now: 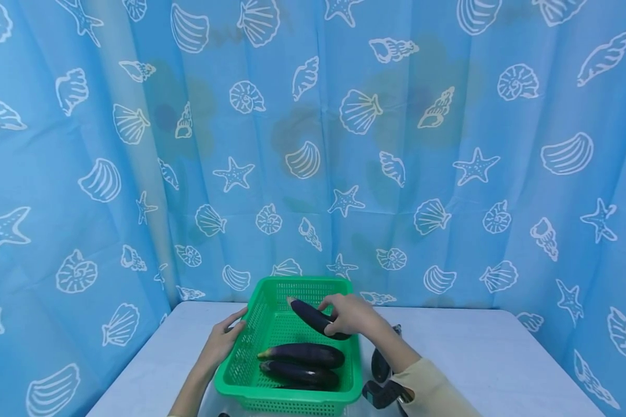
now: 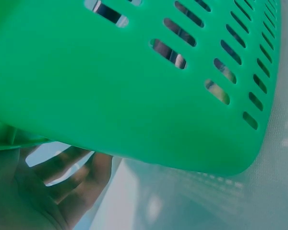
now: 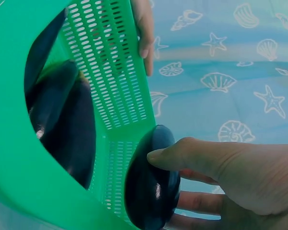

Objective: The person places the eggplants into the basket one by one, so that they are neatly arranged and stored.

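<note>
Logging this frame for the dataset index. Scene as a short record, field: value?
container: green basket, slotted walls, on a white table
contents: three eggplants lying side by side, the nearest mostly hidden by the rim in the head view
left_hand: left hand touches the basket's left rim
right_hand: right hand grips another eggplant at the basket's right side
beside_basket: dark items on the right, partly covered by the right arm; identity unclear
background: blue curtain, white shell and starfish print

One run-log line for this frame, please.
right hand: holds eggplant at basket | left hand: touches basket | inside basket: three more eggplants | right of basket: dark items
</note>
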Action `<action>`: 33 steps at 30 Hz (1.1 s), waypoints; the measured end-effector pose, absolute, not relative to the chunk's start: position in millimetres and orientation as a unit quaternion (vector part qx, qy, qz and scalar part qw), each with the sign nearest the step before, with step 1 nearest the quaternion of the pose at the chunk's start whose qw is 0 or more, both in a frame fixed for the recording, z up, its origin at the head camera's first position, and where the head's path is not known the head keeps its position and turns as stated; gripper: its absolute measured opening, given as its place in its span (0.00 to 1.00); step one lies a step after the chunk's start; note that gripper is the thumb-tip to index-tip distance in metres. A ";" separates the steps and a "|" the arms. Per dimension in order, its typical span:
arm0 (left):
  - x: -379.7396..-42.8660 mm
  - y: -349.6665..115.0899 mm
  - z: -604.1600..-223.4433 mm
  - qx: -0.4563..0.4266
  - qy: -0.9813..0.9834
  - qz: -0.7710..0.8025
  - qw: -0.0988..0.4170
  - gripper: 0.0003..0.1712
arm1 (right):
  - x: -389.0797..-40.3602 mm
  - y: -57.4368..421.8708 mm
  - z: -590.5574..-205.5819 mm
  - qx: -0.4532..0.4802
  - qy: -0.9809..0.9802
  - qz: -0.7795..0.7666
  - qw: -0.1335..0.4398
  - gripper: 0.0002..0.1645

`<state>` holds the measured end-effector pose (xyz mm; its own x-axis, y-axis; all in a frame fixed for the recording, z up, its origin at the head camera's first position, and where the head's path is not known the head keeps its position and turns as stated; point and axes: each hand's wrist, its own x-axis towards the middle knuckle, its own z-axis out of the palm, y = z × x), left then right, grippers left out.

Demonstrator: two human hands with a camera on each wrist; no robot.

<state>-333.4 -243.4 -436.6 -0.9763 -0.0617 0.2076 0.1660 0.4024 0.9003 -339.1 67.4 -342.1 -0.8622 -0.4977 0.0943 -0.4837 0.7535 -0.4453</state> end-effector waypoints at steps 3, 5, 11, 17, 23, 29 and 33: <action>-333.3 -243.4 -436.7 -0.030 -0.830 -0.547 0.105 0.25 | -338.2 64.5 -342.8 -0.268 0.936 -0.230 0.018 0.25; -333.4 -243.2 -437.3 -0.031 -0.828 -0.550 0.104 0.25 | -337.9 62.6 -344.4 -0.267 0.936 -0.227 0.018 0.25; -333.8 -242.1 -439.8 -0.035 -0.825 -0.554 0.106 0.25 | -338.9 57.0 -350.4 -0.258 0.944 -0.204 0.018 0.24; -332.6 -241.0 -438.1 -0.035 -0.827 -0.550 0.108 0.25 | -340.0 51.9 -354.4 -0.251 0.950 -0.184 0.021 0.24; -332.9 -241.0 -436.9 -0.035 -0.830 -0.546 0.109 0.25 | -342.9 46.3 -357.2 -0.241 0.959 -0.147 0.023 0.23; -333.0 -241.6 -437.1 -0.033 -0.832 -0.543 0.109 0.25 | -345.5 43.7 -357.1 -0.231 0.963 -0.133 0.031 0.23; -333.1 -242.3 -437.5 -0.032 -0.834 -0.541 0.109 0.26 | -347.4 42.9 -357.4 -0.234 0.962 -0.135 0.038 0.23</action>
<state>-333.1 -242.3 -437.5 -0.9742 -0.0635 0.2165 0.1718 0.4133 0.8942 -347.4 42.9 -357.4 -0.8876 -0.4604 -0.0098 -0.4399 0.8539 -0.2781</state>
